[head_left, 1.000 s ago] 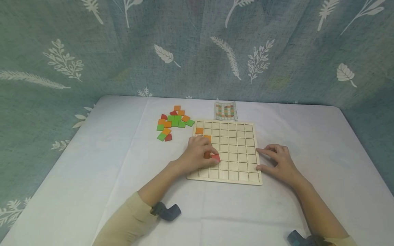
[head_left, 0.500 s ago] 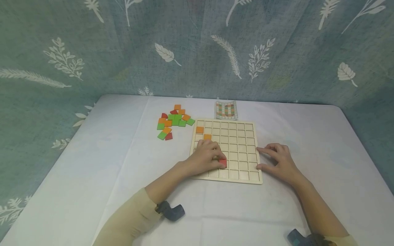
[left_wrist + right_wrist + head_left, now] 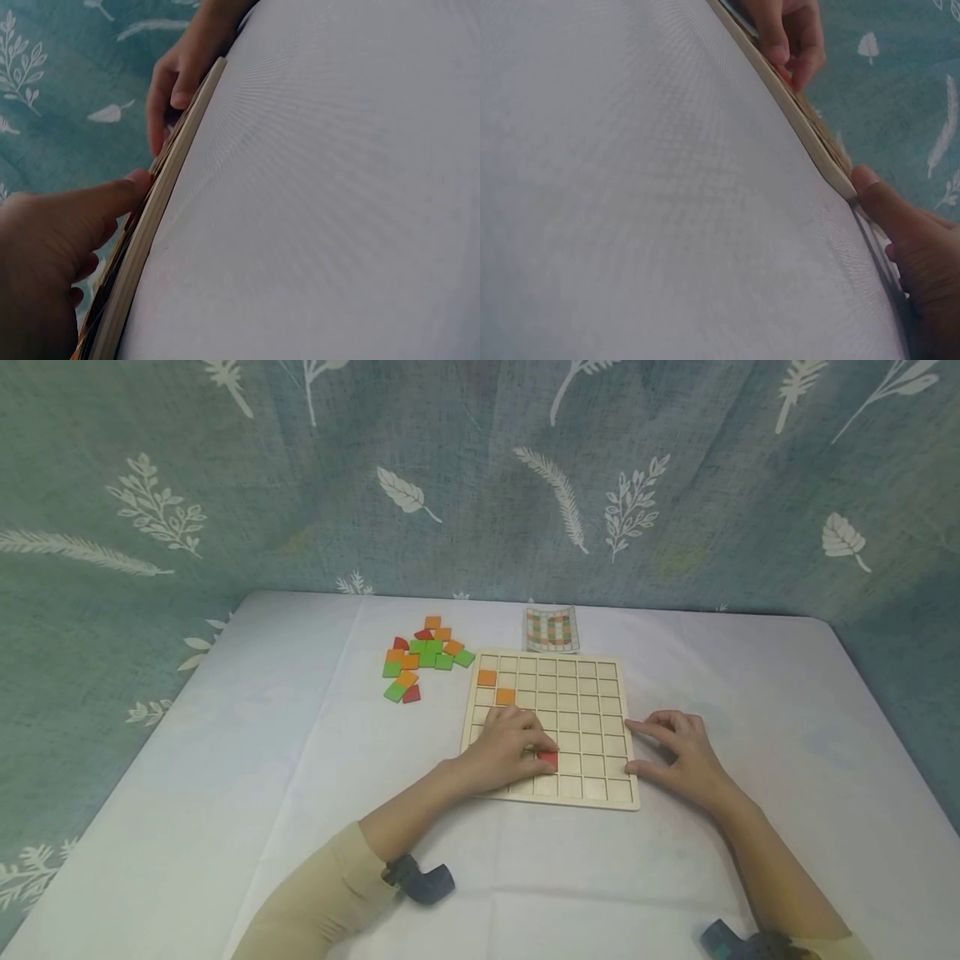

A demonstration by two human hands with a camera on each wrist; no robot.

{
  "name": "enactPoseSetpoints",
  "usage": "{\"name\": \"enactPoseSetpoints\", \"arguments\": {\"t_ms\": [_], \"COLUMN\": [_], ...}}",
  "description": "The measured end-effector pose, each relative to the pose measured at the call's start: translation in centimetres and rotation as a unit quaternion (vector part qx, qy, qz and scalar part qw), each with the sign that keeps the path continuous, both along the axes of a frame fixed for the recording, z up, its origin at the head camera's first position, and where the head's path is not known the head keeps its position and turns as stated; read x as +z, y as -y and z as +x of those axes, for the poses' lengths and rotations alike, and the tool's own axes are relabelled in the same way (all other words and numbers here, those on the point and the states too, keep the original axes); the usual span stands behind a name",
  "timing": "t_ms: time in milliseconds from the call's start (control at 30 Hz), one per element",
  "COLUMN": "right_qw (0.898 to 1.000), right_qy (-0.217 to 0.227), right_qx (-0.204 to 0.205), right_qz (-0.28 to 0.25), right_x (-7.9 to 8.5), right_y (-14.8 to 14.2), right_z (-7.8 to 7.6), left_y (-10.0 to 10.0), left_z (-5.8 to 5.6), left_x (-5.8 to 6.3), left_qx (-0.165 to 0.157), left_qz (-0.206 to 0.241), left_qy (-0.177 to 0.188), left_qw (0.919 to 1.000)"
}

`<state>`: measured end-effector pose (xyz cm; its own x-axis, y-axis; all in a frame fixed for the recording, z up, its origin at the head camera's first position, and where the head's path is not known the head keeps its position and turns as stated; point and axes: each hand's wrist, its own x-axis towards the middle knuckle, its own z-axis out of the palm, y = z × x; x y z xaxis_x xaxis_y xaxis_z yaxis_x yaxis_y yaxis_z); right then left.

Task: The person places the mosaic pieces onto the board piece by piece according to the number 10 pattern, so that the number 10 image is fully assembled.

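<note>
My left hand [image 3: 512, 745] pinches a red tile [image 3: 550, 761] between thumb and fingers, low over the grid of the wooden board [image 3: 592, 746]. A bit of that red tile [image 3: 784, 74] also shows in the right wrist view. My right hand [image 3: 681, 758] has its thumb and a fingertip at the board's right edge, spread apart, with the other fingers loosely bent. Two orange tiles lie in cells near the board's upper left: one orange tile [image 3: 487, 677] and, diagonally below it, another orange tile [image 3: 506, 697]. The left hand hides some cells of the lower-left grid.
Loose green tiles [image 3: 427, 657], orange tiles [image 3: 432, 622] and red pieces [image 3: 411, 694] lie in a cluster left of the board. A printed pattern card [image 3: 551, 630] lies behind it. White cloth [image 3: 360, 760] covers the table, with a leaf-patterned curtain [image 3: 480, 510] beyond.
My left hand has moved right and slightly nearer with the red tile, from the left part of the grid to its lower middle. The right hand has stayed at the board's edge.
</note>
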<state>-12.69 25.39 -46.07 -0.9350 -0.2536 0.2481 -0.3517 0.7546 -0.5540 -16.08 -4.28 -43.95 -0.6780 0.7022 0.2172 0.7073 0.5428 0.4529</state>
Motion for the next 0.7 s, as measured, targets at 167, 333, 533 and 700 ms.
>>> {"name": "enactPoseSetpoints", "arguments": {"t_ms": [167, 333, 533, 700], "right_qw": [1.0, 1.0, 1.0, 1.0], "right_qy": [-0.002, -0.003, -0.004, -0.011], "right_qx": [0.003, 0.008, 0.005, 0.008], "right_qz": [-0.003, -0.009, -0.006, -0.005], "right_x": [0.0, 0.0, 0.0, 0.0], "right_y": [0.0, 0.0, 0.0, -0.1], "right_z": [0.0, 0.0, -0.1, -0.1], "left_y": [-0.2, 0.3, 2.0, 3.7], "left_z": [0.2, 0.4, 0.0, -0.3], "left_x": [0.0, 0.4, 0.4, 0.7], "left_qx": [0.011, 0.022, 0.049, 0.079], "left_qz": [0.0, 0.006, 0.019, 0.027], "left_qy": [0.012, 0.026, 0.044, 0.056], "left_qw": [0.9999, 0.9994, 0.9976, 0.995]}}
